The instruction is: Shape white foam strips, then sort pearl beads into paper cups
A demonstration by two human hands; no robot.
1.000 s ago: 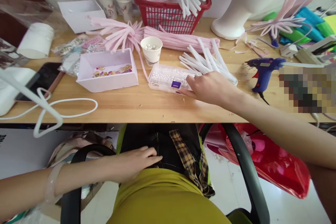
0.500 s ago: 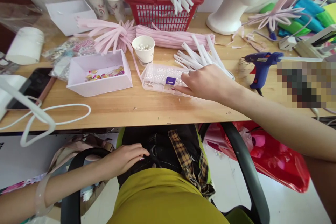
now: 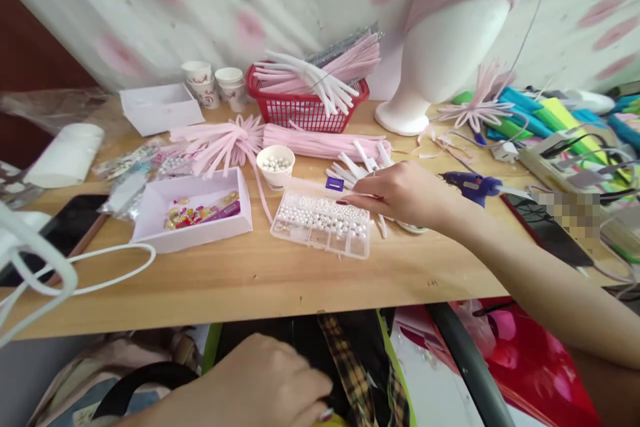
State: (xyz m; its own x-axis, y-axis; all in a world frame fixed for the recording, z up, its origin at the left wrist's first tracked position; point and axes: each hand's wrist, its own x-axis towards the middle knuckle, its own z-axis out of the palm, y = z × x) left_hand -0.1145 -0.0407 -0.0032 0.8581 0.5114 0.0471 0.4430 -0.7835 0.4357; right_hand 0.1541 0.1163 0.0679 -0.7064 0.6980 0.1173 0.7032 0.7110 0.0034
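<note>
My right hand [image 3: 397, 193] is closed, with finger and thumb pinching the raised lid of a clear plastic box [image 3: 320, 245]. A purple label [image 3: 335, 184] shows on that lid. White pearl beads [image 3: 320, 215] of several sizes fill many of the compartments. Just behind the box is a paper cup [image 3: 277, 177] holding more white beads. Above my lap, near the bottom edge of the view, my left hand [image 3: 273, 380] is slightly blurred. Its fingers are loosely bent and apart, and nothing shows in them.
Left of the box is a white paper tray [image 3: 193, 238] with colourful gems. Pink fuzzy stems [image 3: 320, 144] lie behind, before a red basket [image 3: 305, 112]. A blue glue gun [image 3: 470, 187] and a white mannequin head [image 3: 445, 60] are to the right. White cables [image 3: 115, 273] cross the left side.
The box lid has swung up and back in my right hand, baring the beads. My left hand has moved nearer, towards the bottom of the view. The view has tilted upwards.
</note>
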